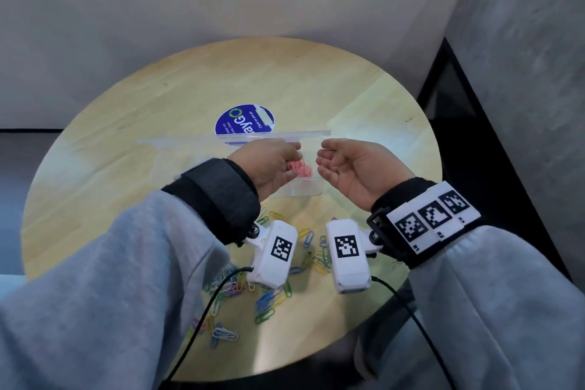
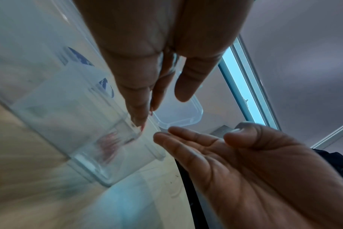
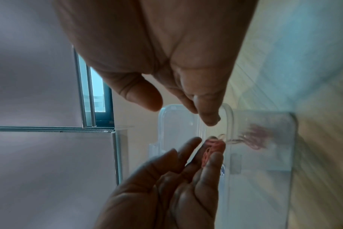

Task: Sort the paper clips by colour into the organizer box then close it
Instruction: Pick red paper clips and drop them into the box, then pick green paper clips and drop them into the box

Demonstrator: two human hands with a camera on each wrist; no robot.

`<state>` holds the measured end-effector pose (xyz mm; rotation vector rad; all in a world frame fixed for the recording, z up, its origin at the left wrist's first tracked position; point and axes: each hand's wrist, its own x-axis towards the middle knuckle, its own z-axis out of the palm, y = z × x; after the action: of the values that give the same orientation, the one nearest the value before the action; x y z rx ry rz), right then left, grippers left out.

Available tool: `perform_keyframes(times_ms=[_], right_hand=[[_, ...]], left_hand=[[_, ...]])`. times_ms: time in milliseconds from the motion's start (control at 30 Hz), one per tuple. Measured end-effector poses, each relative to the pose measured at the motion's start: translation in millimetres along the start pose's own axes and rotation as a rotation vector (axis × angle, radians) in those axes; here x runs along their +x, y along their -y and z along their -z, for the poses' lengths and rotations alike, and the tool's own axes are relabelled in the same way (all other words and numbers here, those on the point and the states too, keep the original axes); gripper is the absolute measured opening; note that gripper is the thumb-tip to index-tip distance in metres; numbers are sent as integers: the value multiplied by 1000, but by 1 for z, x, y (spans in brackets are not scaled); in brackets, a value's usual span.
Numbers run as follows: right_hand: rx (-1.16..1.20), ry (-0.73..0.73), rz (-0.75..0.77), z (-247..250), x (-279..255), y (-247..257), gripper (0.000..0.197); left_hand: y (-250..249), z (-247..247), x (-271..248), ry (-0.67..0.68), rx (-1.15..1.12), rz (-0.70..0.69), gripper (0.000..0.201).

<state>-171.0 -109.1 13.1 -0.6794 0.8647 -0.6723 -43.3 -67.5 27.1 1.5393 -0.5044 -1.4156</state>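
Your left hand (image 1: pixel 269 165) pinches pink clips (image 3: pixel 213 148) over organizer box (image 1: pixel 300 190) end compartment — ready to drop; right hand (image 1: pixel 354 168) cupped, empty — likely spill guard.

1. Head view: even, soft daylight; pale glare on the round table (image 1: pixel 158 98) at right and lower centre; edges bend outward.
2. Both wrist views: dim, smeared by motion blur; bright window (image 2: pixel 239 80) strip behind.
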Motion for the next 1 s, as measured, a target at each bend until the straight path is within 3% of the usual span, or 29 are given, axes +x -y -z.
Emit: perform_keyframes(times_ms=[133,267,367,467,567,733,900,1000], right_hand=[[-252,11,28,6,-5,3,30],[-602,59,35,13,-14,4,18],[-889,75,12,19,-18,0,10],[-1257,65,-54,23,-23,-7,11],[-1427,85,-129,25,-30,-15,11],[-1706,78,-201,23,-41,-28,5],[-1820,52,-191,20,-40,-48,33],[-1851,49,-163,15,-33,-53,40]], left_hand=[[3,-2,-2,-4,-7,-37,37],[5,4,-12,56,121,-56,23],[9,14,-21,84,390,-73,21],[20,25,-29,56,826,-103,10],[35,28,-39,70,1276,-75,6],[56,22,-47,94,1539,-74,16],[57,28,-44,10,1652,-67,8],[60,31,-41,27,1646,-93,9]])
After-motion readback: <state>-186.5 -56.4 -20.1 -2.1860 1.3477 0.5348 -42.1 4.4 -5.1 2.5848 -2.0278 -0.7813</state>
